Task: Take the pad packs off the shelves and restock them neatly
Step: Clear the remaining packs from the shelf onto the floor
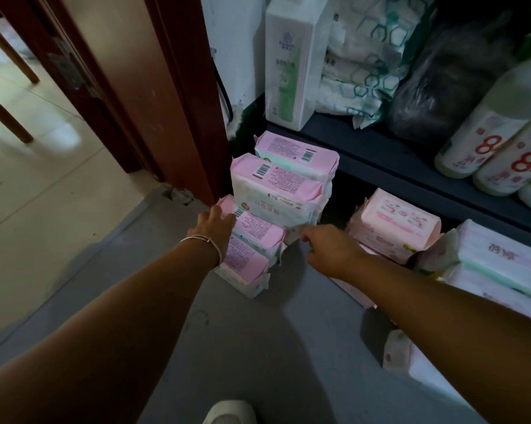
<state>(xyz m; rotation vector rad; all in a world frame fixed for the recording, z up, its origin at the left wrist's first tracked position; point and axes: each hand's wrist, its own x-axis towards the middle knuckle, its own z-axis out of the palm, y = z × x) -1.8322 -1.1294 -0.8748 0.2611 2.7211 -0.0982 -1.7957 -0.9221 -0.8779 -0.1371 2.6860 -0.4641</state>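
Several pink and white pad packs (276, 194) stand stacked on the grey floor beside the dark shelf unit (389, 157). My left hand (213, 224), with a silver bracelet on the wrist, rests its fingers against the left side of a lower pack (258, 232) in the stack. My right hand (328, 247) reaches to the right side of that stack, fingers curled at the crimped edge of a pack. More pink packs (395, 224) and a white and green pack (502, 258) lie on the lowest shelf at the right.
The upper shelf holds a tall white and green pack (291, 62), a patterned bag (368, 59), a dark plastic bag (447, 81) and white bottles (487, 130). A red-brown door frame (178, 87) stands left of the stack. My shoe (230, 411) shows at the bottom.
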